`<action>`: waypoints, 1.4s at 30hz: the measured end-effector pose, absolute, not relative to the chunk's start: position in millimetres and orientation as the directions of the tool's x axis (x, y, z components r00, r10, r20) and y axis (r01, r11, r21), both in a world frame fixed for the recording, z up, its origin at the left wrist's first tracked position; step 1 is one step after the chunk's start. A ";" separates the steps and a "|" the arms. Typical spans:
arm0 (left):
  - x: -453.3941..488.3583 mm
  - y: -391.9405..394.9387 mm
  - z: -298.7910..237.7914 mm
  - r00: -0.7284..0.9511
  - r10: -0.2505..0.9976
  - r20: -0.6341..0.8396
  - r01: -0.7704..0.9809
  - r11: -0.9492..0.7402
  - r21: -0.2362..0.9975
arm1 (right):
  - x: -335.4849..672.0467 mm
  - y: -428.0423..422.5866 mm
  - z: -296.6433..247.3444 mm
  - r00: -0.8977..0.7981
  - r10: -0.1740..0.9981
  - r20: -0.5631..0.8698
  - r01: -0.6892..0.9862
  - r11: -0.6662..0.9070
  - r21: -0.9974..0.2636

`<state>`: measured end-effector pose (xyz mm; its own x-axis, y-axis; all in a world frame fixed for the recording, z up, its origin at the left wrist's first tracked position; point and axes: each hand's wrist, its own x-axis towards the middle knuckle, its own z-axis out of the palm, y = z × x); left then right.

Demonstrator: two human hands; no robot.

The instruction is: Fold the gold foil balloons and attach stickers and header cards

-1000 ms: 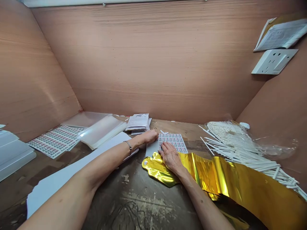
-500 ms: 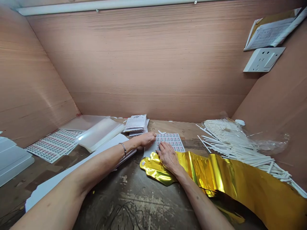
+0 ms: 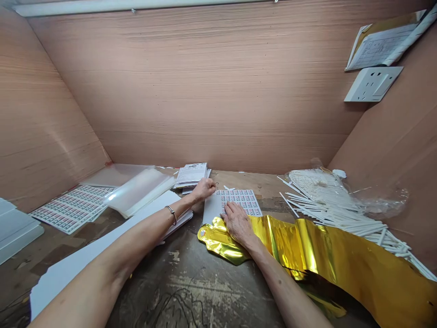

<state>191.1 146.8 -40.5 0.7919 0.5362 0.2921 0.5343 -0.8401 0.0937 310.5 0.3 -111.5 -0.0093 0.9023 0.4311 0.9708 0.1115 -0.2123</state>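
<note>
A small sheet of printed stickers [image 3: 244, 201] lies on the worn table, with a folded gold foil balloon [image 3: 307, 253] just in front of it. My right hand [image 3: 237, 222] rests flat across the sheet's near edge and the foil, fingers stretched out. My left hand [image 3: 204, 188], a bracelet on its wrist, sits closed at the sheet's far left corner, beside a stack of printed leaflets [image 3: 191, 175]. What its fingers pinch, if anything, is too small to see.
White sticks [image 3: 344, 214] and their clear bag lie at the right. Clear plastic sleeves [image 3: 138, 190], larger sticker sheets [image 3: 70, 207] and white cards [image 3: 85, 255] lie at the left. Wooden walls enclose the table; a socket [image 3: 372, 83] and papers [image 3: 382, 43] hang upper right.
My left hand has drawn back left from the sheet's top edge toward the leaflet stack. My right hand has stayed on the sheet and foil. The view shifted slightly.
</note>
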 end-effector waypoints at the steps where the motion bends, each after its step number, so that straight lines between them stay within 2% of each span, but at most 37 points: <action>1: 186.4 146.2 -35.7 0.758 0.562 0.330 0.554 -0.822 0.128 | 310.7 0.5 -112.1 -0.011 0.900 0.436 0.971 0.113 -0.209; 5: 160.6 125.3 -22.9 0.665 0.582 0.469 0.489 -0.813 0.315 | 310.6 0.7 -110.9 -0.017 0.908 0.418 0.976 0.107 -0.192; 7: 146.5 103.7 -23.4 0.694 0.508 0.511 0.407 -0.861 0.304 | 310.2 -0.5 -106.9 -0.012 0.921 0.389 0.977 0.093 -0.190; 12: 119.5 44.1 -37.9 0.838 0.245 0.488 0.275 -0.961 0.011 | 309.4 -4.1 -87.8 0.001 0.925 0.381 0.981 0.073 -0.180; 16: 108.1 20.0 -51.7 0.909 0.126 0.397 0.216 -0.958 -0.190 | 311.2 -5.1 -68.1 0.025 0.913 0.407 0.986 0.043 -0.158; 19: 105.9 15.0 -59.7 0.938 0.072 0.339 0.175 -0.943 -0.283 | 313.9 -9.3 -54.7 0.010 0.922 0.388 0.989 0.049 -0.142; 25: 111.8 14.0 -67.5 0.968 -0.027 0.248 0.070 -0.925 -0.375 | 311.0 -36.8 -46.2 -0.055 0.928 0.368 0.985 0.112 -0.135; 33: 113.4 12.4 -66.4 0.979 -0.065 0.191 0.021 -0.910 -0.414 | 294.5 -64.9 -65.3 -0.105 0.952 0.287 0.957 0.175 -0.233; 37: 114.0 10.4 -65.1 0.975 -0.024 0.222 0.056 -0.935 -0.351 | 290.8 -67.8 -71.3 -0.114 0.952 0.283 0.944 0.193 -0.268; 42: 116.0 9.7 -65.8 0.980 0.023 0.200 0.077 -0.960 -0.270 | 284.4 -71.3 -69.1 -0.204 0.941 0.268 0.942 0.264 -0.209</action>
<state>116.0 9.7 -65.8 0.9796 0.0226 0.1997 0.0772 -0.9598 -0.2699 284.4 -71.3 -69.1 -0.2042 0.9414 0.2683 0.9417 0.2638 -0.2088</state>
